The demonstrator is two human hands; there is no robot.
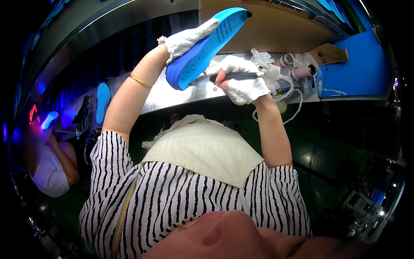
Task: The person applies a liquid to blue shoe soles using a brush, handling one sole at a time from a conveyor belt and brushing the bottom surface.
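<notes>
My left hand (185, 39), in a white glove, grips a bright blue shoe sole (207, 45) and holds it tilted up over a metal workbench (172, 93). My right hand (242, 77), also gloved in white, is closed around a dark pen-shaped tool (235, 76) with a pale tube or cord trailing from its rear. The tool's tip points left, just beside the lower edge of the sole. A gold bangle (140, 81) sits on my left forearm.
Pink and white rolls (297, 67) and a spare white glove (262, 58) lie on the bench beyond my right hand. A blue panel (358, 64) stands at the right. Another blue sole (102, 101) and a dark shoe (84, 114) lie farther left, where another person (51, 168) works.
</notes>
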